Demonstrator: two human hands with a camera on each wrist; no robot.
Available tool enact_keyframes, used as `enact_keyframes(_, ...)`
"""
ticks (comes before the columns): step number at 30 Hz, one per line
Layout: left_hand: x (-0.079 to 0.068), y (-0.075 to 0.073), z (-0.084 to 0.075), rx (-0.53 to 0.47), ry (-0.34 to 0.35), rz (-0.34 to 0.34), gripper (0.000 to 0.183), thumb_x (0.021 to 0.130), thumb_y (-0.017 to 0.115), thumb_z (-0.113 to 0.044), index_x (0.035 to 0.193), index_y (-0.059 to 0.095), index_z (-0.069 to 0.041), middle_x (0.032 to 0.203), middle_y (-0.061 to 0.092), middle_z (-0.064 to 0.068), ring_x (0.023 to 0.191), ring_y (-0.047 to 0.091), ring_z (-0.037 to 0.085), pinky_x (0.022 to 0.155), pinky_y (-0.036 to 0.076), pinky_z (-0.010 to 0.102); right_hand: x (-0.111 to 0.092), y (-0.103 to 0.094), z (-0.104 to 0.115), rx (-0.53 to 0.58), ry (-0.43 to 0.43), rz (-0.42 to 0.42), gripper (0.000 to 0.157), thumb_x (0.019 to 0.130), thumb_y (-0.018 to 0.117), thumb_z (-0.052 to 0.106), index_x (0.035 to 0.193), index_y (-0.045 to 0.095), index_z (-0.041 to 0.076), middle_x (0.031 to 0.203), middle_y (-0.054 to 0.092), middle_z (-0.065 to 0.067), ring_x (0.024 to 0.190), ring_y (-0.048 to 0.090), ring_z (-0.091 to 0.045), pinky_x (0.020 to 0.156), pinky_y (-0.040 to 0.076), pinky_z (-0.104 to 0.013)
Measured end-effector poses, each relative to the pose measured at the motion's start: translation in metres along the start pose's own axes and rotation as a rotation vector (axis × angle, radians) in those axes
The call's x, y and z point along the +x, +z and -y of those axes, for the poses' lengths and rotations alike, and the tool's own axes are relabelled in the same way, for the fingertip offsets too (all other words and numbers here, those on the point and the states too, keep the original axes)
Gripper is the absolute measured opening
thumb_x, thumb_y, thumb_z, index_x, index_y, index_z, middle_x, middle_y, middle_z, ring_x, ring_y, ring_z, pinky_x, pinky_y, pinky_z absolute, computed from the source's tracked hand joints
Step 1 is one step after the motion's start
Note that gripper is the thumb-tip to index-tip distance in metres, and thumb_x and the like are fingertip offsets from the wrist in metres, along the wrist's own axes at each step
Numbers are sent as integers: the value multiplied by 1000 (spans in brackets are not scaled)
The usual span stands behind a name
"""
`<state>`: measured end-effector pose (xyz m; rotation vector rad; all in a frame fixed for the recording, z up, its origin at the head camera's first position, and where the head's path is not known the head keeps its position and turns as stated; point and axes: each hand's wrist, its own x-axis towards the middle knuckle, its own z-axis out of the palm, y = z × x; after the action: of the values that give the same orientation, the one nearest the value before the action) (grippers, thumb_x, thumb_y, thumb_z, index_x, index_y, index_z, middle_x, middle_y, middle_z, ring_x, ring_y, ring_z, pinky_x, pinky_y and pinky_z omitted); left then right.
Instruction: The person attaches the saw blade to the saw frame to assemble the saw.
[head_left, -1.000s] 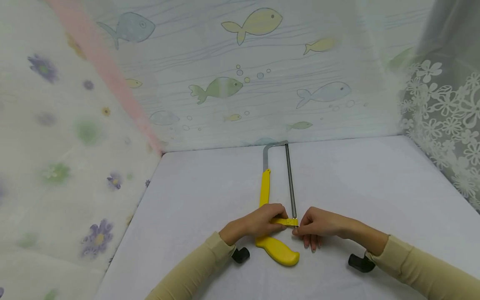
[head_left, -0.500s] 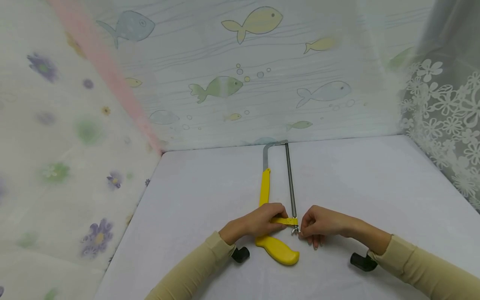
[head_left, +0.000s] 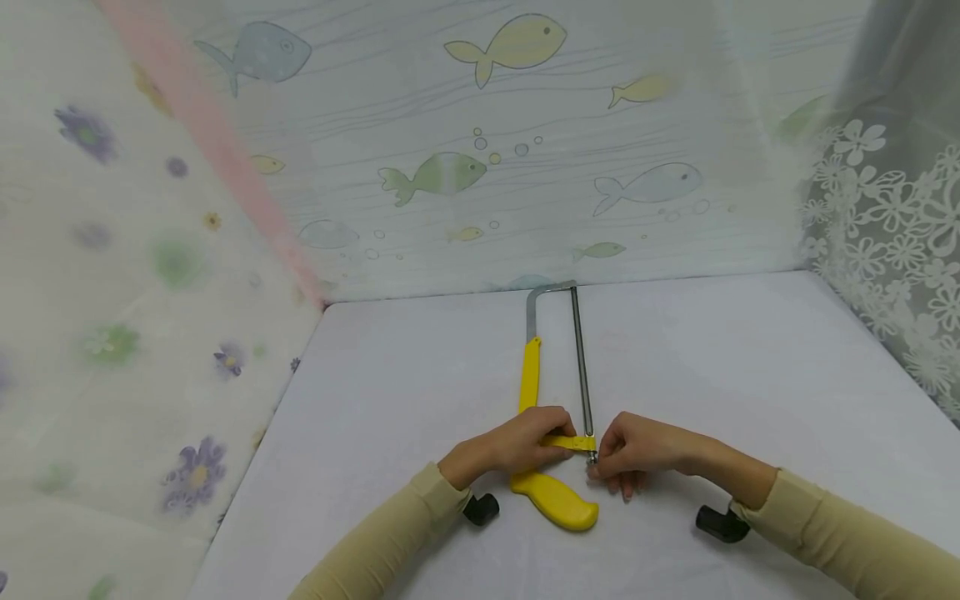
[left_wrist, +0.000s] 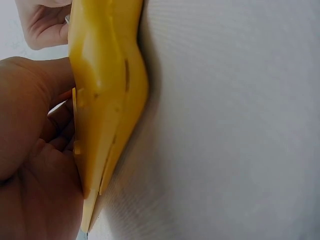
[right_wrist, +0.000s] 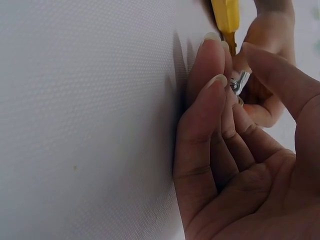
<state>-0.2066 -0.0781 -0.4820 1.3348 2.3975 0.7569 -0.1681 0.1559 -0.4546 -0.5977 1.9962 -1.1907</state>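
A hacksaw [head_left: 531, 375] with a yellow frame and handle lies on the white-covered table, its metal bow at the far end and its blade along the right side. My left hand [head_left: 525, 440] grips the yellow crosspiece near the handle; in the left wrist view the fingers curl behind the yellow body [left_wrist: 107, 95]. With thumb and fingertips, my right hand [head_left: 648, 446] pinches the small metal wing nut [right_wrist: 240, 84] at the blade's near end. The right hand's other fingers are loosely bent, close over the cloth. Fingers partly cover the wing nut in the head view.
The white tabletop [head_left: 420, 358] extends around the saw. Behind it hangs a fish-print curtain [head_left: 442, 175], with a flowered cloth [head_left: 172, 350] at left and white lace [head_left: 892, 225] at right. Black wrist devices [head_left: 722, 525] sit below both forearms.
The right fingers drew back from the wing nut about half a second ago, exposing its wings, and are now on it again. The left hand and the hacksaw have stayed in place.
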Motion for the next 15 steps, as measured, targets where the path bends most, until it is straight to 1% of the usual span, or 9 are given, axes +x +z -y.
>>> enact_keyframes(5, 0, 0, 0, -8, -13, 5, 14, 92, 61, -26, 104, 55, -19, 98, 54, -13, 87, 49, 1, 81, 40, 11, 2, 2, 2, 0, 22, -6, 34, 87, 66, 31, 71, 68, 1, 64, 65, -15, 50, 61, -23, 43, 43, -24)
enact_keyframes(15, 1, 1, 0, -8, -11, 6, 14, 92, 61, -25, 103, 56, -18, 97, 54, -12, 86, 49, 1, 80, 40, 11, 3, 4, 3, 1, 32, -15, 33, 88, 66, 30, 71, 69, 1, 64, 65, -16, 50, 62, -22, 43, 43, -24)
